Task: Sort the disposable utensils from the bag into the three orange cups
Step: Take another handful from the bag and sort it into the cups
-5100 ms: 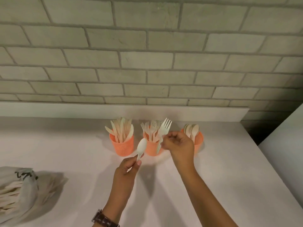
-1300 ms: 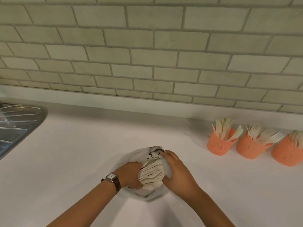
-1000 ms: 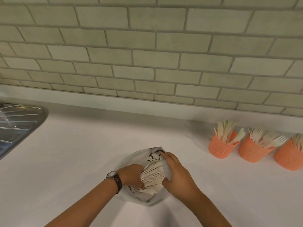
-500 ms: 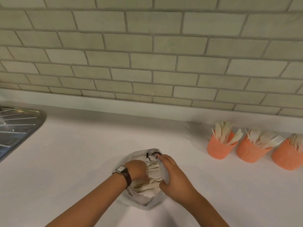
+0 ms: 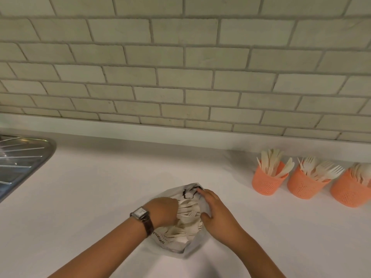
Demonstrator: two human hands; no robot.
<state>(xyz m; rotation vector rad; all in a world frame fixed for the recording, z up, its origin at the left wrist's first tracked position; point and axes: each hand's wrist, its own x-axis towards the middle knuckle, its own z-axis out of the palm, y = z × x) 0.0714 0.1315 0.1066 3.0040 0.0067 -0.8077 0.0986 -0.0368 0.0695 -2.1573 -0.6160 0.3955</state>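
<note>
A white plastic bag [image 5: 173, 244] lies open on the white counter in front of me, with a pile of pale disposable utensils [image 5: 189, 217] inside. My left hand [image 5: 162, 212] reaches into the bag from the left, its fingers curled into the pile and mostly hidden. My right hand [image 5: 218, 213] grips the bag's right edge and holds the mouth open. Three orange cups stand in a row at the right: the left cup [image 5: 266, 184] holds knives, the middle cup [image 5: 303, 188] holds forks, and the right cup [image 5: 346, 194] holds spoons and is partly cut off.
A steel sink drainer [image 5: 20, 165] sits at the far left edge of the counter [image 5: 90, 197]. A brick-tiled wall [image 5: 180, 77] runs along the back. A wristwatch [image 5: 141, 215] is on my left wrist.
My left hand has pushed further into the bag among the utensils. My right hand has stayed on the bag's right edge. Five seconds ago both hands were at the cups.
</note>
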